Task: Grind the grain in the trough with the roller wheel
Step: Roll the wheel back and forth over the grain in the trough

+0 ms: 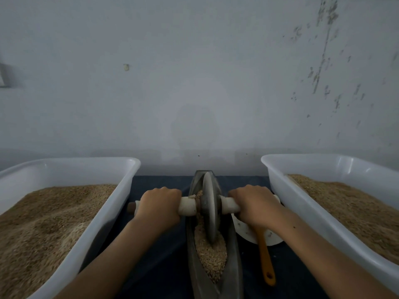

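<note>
Head view: dark cloth, scuffed pale wall.

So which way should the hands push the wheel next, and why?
Probably pull it back toward the person. The roller wheel sits toward the far end of the trough, and most of the grain lies heaped on the near side, not yet rolled. The left hand and right hand both grip the axle handle, ready to draw it back.

Grey roller wheel, cream handle, tan grain, dark grey trough, white tubs, orange spoon handle, dark blue surface, pale grey wall.
</note>
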Demonstrator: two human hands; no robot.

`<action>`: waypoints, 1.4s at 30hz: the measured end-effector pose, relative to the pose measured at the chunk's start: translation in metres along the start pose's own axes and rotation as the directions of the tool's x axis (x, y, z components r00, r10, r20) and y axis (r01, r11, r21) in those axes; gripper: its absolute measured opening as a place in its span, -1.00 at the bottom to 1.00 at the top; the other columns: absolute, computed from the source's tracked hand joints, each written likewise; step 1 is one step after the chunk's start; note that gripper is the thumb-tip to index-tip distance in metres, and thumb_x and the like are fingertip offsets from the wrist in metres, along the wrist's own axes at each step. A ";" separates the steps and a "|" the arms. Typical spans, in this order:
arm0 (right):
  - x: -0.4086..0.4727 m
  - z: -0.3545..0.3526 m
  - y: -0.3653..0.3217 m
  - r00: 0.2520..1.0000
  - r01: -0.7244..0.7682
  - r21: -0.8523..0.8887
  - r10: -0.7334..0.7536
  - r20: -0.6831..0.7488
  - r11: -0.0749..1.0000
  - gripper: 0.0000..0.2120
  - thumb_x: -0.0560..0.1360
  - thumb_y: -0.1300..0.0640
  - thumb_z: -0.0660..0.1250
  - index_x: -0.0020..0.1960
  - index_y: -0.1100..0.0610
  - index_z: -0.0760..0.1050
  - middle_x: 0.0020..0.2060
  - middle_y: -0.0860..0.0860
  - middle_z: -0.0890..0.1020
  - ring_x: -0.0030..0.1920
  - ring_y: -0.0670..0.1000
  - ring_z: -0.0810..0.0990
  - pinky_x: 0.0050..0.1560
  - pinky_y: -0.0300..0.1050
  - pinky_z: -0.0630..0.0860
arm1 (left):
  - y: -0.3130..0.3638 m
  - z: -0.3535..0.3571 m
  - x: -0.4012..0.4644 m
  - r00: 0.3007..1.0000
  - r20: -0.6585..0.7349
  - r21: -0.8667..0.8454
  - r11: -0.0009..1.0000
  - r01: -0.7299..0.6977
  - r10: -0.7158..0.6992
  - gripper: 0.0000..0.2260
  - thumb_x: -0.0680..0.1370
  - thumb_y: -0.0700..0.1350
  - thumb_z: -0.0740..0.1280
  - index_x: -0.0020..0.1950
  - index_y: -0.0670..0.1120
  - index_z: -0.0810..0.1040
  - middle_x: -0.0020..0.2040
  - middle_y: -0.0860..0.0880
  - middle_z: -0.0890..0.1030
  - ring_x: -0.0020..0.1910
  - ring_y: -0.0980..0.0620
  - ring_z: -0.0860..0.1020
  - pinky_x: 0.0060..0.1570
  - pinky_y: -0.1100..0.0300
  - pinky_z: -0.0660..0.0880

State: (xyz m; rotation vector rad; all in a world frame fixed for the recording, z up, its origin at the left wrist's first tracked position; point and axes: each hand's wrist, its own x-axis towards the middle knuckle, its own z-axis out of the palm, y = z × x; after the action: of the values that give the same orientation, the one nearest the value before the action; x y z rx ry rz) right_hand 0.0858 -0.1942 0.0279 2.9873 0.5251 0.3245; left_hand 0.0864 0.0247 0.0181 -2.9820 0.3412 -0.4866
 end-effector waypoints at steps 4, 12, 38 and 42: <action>0.000 -0.008 0.001 0.986 0.030 -0.008 -0.028 0.167 1.000 -0.76 0.44 0.13 0.35 0.11 0.02 0.50 -0.15 -0.02 0.55 -0.16 -0.01 0.52 -0.35 -0.19 0.27 | -0.005 -0.003 0.001 0.988 0.149 -0.016 0.999 -0.033 0.035 -0.73 0.47 0.02 0.35 0.14 -0.01 0.49 -0.01 0.03 0.58 -0.06 0.07 0.54 -0.07 0.20 0.44; 0.000 0.002 0.000 0.999 0.000 0.007 0.000 -0.033 1.000 -0.83 0.50 0.14 0.27 0.08 -0.03 0.45 -0.05 -0.03 0.59 -0.10 0.01 0.54 -0.17 -0.14 0.29 | 0.000 0.003 -0.002 0.998 -0.064 -0.026 1.000 0.015 -0.017 -0.86 0.52 0.02 0.28 0.03 0.03 0.41 -0.01 0.04 0.57 -0.05 0.03 0.54 -0.17 0.19 0.30; 0.003 0.017 0.001 0.972 -0.035 -0.017 0.030 -0.234 0.999 -0.88 0.52 0.12 0.24 0.04 -0.02 0.39 -0.10 -0.05 0.59 -0.10 0.02 0.57 -0.22 -0.13 0.25 | 0.005 0.008 -0.006 0.986 -0.161 -0.003 0.999 0.047 -0.047 -0.86 0.56 -0.01 0.25 0.07 0.00 0.37 0.01 0.06 0.56 -0.03 0.06 0.55 -0.20 0.22 0.28; 0.001 0.014 0.004 0.984 -0.012 0.004 0.012 -0.176 1.000 -0.89 0.50 0.12 0.27 -0.05 -0.04 0.36 -0.16 -0.06 0.55 -0.11 0.03 0.56 -0.23 -0.12 0.27 | 0.003 0.007 -0.003 0.992 -0.129 -0.005 1.000 0.014 -0.015 -0.82 0.54 0.01 0.28 0.10 0.01 0.40 0.02 0.04 0.57 -0.03 0.05 0.55 -0.17 0.22 0.32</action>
State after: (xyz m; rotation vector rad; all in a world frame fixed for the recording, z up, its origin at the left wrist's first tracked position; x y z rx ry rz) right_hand 0.0910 -0.1984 0.0150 2.9823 0.5234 0.5931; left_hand 0.0853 0.0234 0.0107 -2.9656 0.3316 -0.6824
